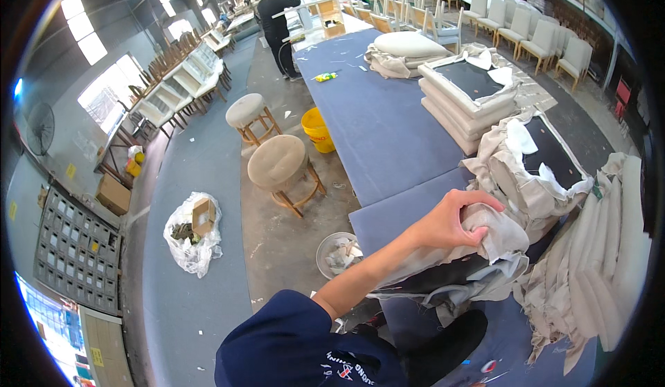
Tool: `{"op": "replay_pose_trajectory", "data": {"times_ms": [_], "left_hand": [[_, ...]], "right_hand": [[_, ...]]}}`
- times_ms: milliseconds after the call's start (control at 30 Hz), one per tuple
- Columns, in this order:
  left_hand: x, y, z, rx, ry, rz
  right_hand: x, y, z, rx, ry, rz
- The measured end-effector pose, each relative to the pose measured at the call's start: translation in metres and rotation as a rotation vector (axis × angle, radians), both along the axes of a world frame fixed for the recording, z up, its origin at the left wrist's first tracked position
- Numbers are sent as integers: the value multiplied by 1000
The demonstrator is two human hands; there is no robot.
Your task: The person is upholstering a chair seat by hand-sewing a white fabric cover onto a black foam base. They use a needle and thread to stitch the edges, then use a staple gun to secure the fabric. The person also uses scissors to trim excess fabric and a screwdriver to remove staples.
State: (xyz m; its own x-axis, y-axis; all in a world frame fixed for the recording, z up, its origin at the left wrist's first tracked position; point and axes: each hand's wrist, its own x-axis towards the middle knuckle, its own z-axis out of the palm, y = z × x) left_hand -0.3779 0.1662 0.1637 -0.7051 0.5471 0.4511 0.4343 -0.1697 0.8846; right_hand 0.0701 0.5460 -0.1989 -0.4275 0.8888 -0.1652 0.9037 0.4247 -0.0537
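My left hand (465,222) reaches across from the lower middle, thumb and fingers closed round a bunched fold of beige fabric (500,233). That fabric belongs to a seat pad with a dark underside (443,276), lying on the near end of the blue-topped table (391,127). Frayed, loose cloth hangs round its edges. My right hand does not show. Just beyond my left hand rests another beige seat pad (495,179), its black underside up and its cloth edges rumpled.
Beige covered pads (589,269) stack at the right. Farther along stand more stacked pads (460,103) and a cushion pile (409,48). Left of the table are two round stools (278,162), a yellow bucket (317,131) and a scrap bin (336,254). A person (276,27) stands at the far end.
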Motion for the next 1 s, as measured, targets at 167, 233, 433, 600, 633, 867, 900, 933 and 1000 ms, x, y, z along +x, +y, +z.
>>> {"op": "replay_pose_trajectory", "data": {"times_ms": [167, 233, 433, 600, 633, 867, 900, 933, 1000], "left_hand": [[3, 20, 3, -47, 35, -33], [4, 19, 1, -49, 53, -13], [8, 30, 11, -77, 101, -28], [12, 48, 12, -128, 75, -35], [14, 51, 12, -130, 75, -45], [-1, 108, 13, -116, 123, -266], [1, 110, 9, -67, 89, -288], [5, 105, 3, -16, 33, -324], [14, 86, 5, -136, 101, -182]], "right_hand": [[-27, 22, 46, 74, -52, -161], [-44, 42, 29, 148, -106, -42], [-49, 16, -109, -151, 574, 407], [-55, -10, -78, -521, 481, 221], [-45, -17, -87, -419, 533, 264], [-18, -42, -90, 54, 450, 525], [-23, -56, -56, -24, 458, 498], [-14, -62, -54, 31, 493, 473], [-11, -72, -46, 79, 417, 433]]}}
